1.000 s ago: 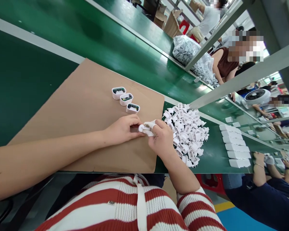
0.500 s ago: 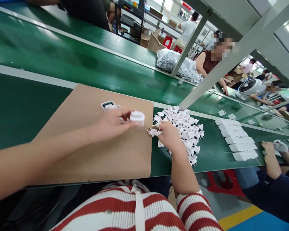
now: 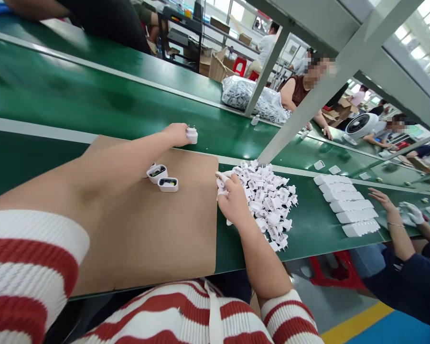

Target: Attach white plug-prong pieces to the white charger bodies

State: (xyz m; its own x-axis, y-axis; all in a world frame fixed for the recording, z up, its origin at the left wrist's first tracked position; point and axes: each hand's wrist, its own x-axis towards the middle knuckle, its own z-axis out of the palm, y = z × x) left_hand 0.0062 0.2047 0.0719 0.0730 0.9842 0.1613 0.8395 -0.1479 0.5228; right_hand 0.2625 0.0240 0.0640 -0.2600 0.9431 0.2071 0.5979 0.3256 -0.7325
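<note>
My left hand [image 3: 176, 134] is stretched out over the far edge of the brown cardboard sheet [image 3: 139, 229], closed on a small white charger plug [image 3: 192, 135] above the green belt. My right hand [image 3: 231, 201] rests at the near left edge of a heap of white plug caps [image 3: 267, 198], with fingers curled and white finger cots on the fingertips; what it grips, if anything, is hidden among the caps. Two open white charger shells [image 3: 163, 177] lie on the cardboard under my left forearm.
A green conveyor belt [image 3: 93, 95] runs behind the cardboard. Grey frame posts [image 3: 301, 107] rise from the bench. Rows of white chargers [image 3: 349, 210] lie to the right, near another person's hands [image 3: 381, 198]. A clear bag of white parts [image 3: 252, 98] sits across the belt.
My left hand has carried the assembled plug from above the cardboard forward to the belt's edge. My right hand stayed at the heap of caps. The camera tilted up slightly.
</note>
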